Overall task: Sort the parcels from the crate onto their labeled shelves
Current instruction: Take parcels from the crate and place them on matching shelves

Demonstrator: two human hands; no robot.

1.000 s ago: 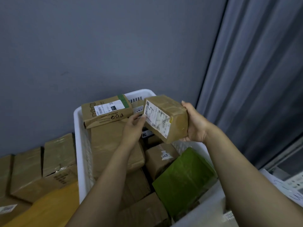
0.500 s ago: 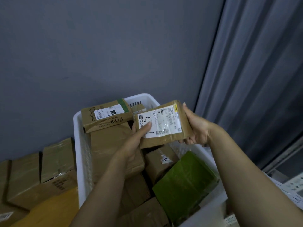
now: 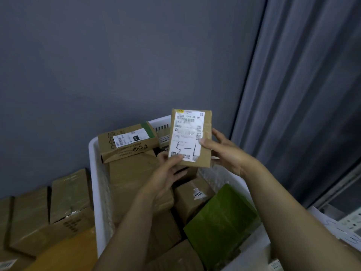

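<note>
I hold a small brown parcel (image 3: 206, 126) upright above the white crate (image 3: 93, 153), its white shipping label facing me with a handwritten mark on it. My left hand (image 3: 166, 173) grips its lower left corner, thumb on the label. My right hand (image 3: 224, 151) grips its right edge, thumb on the label's side. Inside the crate lie several brown boxes, among them one with a green stripe (image 3: 127, 142), and a green parcel (image 3: 220, 222).
More brown cardboard boxes (image 3: 50, 210) are stacked left of the crate, with an orange-yellow package (image 3: 64, 253) in front of them. A grey wall stands behind and a grey curtain (image 3: 302, 94) hangs at the right. White papers (image 3: 336, 225) lie at the lower right.
The parcel has been turned from a tilted, sideways pose to upright with its label facing me, and raised a little. My left hand shifted to the lower corner.
</note>
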